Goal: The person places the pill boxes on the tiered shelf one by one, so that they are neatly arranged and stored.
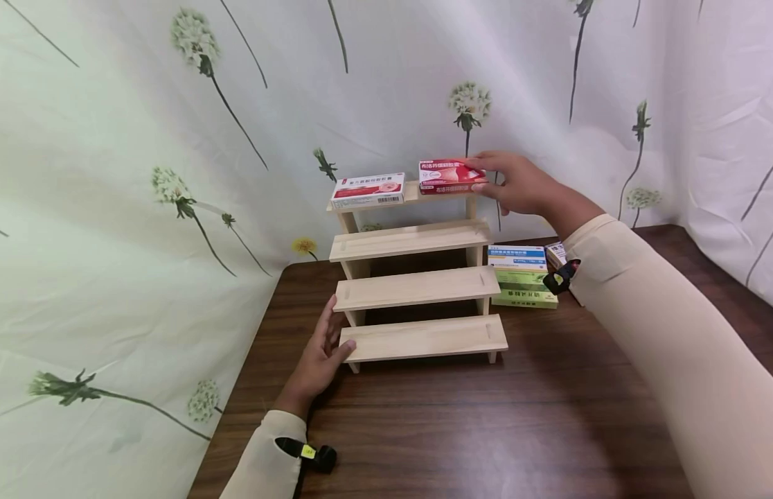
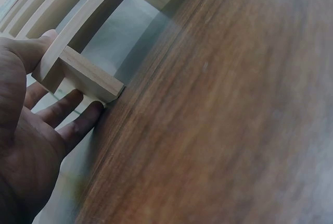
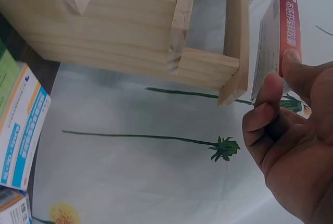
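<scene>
A four-tier wooden step shelf [image 1: 418,287] stands on the table. My left hand [image 1: 318,357] grips its left side at the lowest step; in the left wrist view the thumb lies over the step's end [image 2: 52,60] and the other fingers reach behind the side leg. My right hand [image 1: 517,184] pinches the right end of a red medicine box [image 1: 445,177] at the top tier. In the right wrist view, this red box [image 3: 283,36] appears slightly apart from the top board. A white-and-red medicine box [image 1: 369,190] lies on the top tier's left half.
Right of the shelf lie several medicine boxes: a blue-and-white one [image 1: 517,256] upon green ones [image 1: 525,299], and another box [image 1: 556,254] beside them. A dandelion-print cloth [image 1: 386,104] hangs close behind the shelf. The dark wooden table [image 1: 436,423] extends in front.
</scene>
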The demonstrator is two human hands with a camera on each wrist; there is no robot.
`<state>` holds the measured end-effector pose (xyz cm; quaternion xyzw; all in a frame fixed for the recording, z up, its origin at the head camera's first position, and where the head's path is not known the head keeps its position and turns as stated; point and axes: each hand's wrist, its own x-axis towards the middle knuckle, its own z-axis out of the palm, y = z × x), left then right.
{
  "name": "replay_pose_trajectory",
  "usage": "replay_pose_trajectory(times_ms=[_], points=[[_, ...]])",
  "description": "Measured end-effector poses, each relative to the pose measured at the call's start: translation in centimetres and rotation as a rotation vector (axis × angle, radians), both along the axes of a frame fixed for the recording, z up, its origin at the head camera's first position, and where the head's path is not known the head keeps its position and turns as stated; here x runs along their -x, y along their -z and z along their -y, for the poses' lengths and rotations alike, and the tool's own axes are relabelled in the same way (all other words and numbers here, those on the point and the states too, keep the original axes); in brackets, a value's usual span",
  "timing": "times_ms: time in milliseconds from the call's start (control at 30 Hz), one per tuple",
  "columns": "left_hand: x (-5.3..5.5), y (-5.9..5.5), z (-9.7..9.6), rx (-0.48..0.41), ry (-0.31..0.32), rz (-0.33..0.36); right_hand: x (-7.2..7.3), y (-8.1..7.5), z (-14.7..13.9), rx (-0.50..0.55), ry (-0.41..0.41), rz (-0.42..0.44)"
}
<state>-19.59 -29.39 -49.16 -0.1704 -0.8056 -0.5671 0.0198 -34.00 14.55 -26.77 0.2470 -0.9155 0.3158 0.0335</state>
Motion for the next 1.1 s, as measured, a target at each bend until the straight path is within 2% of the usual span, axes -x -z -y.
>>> replay_pose_trajectory(times_ms=[367, 567, 1100], points=[[-0.1, -0.1, 0.1, -0.009, -0.002, 0.003, 1.2, -0.6, 1.6, -0.124, 0.014, 0.011], [-0.1, -0.1, 0.1, -0.011, 0.012, 0.005, 1.2, -0.9, 2.3, -0.178, 0.005, 0.016], [-0.1, -0.1, 0.2, 0.001, -0.003, 0.014, 1.6, -1.7, 2.9, -0.227, -0.002, 0.038]])
